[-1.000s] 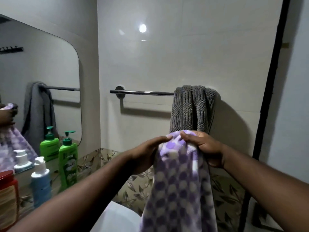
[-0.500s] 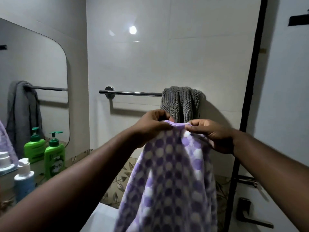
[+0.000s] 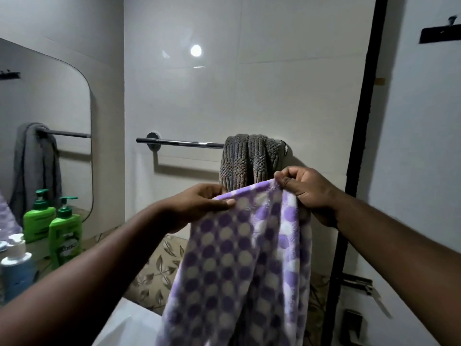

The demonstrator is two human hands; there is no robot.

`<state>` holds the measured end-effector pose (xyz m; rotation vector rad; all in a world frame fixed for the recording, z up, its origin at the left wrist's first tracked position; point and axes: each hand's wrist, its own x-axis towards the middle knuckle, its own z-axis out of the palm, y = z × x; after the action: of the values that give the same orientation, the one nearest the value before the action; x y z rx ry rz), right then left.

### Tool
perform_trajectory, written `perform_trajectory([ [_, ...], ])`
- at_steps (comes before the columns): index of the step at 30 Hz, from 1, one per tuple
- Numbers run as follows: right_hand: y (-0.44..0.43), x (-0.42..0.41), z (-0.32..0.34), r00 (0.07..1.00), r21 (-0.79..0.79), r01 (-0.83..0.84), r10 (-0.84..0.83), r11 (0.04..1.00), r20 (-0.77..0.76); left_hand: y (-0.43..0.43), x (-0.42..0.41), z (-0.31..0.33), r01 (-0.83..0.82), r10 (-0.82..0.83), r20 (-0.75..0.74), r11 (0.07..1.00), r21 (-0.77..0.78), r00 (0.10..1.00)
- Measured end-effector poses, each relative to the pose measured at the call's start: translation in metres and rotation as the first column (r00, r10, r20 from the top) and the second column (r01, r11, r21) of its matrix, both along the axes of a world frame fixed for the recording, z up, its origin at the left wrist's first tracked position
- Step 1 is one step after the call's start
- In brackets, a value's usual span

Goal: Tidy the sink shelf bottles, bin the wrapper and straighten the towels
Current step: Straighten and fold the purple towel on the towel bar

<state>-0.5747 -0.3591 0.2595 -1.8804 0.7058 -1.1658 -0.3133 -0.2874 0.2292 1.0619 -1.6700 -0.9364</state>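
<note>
Two bare hands are stretching the top edge of a soft purple-and-white dotted towel [image 3: 239, 265] in front of a round chrome towel bar [image 3: 182, 143]. The left hand [image 3: 199, 206] is pinching the hem with thumb over curled fingers, below the bar's middle; the right hand [image 3: 306, 191] is gripping the opposite corner, fingers closed, below the bar's right end. The cloth is hanging in loose folds beneath them. A thick, ribbed grey towel [image 3: 252, 158] is draping bunched over the bar's right end. Left of the bar and lower, a green pump bottle [image 3: 65, 233] and a blue bottle [image 3: 17, 270] with a white cap are standing before a rounded mirror [image 3: 45, 101].
</note>
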Motion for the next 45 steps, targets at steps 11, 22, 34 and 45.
perform_trajectory([
  [11,-0.008,-0.054,0.022,0.977,0.185,0.096,-0.127,0.978,0.168,0.02,0.062,0.032,-0.151,0.152,0.167,0.988,-0.023,0.974],
  [22,-0.003,-0.109,0.028,0.945,0.222,0.265,-0.298,0.938,0.135,0.034,0.112,0.046,-0.27,0.25,0.233,0.961,0.055,0.94],
  [34,0.034,-0.016,0.019,0.971,-0.081,0.027,-0.045,0.996,-0.234,0.01,-0.041,0.094,-0.116,0.22,0.322,0.943,-0.313,0.921],
  [45,0.031,0.006,0.022,0.992,-0.084,0.113,-0.107,0.99,0.071,-0.002,-0.048,0.091,-0.119,0.189,0.379,0.972,-0.201,0.906],
])
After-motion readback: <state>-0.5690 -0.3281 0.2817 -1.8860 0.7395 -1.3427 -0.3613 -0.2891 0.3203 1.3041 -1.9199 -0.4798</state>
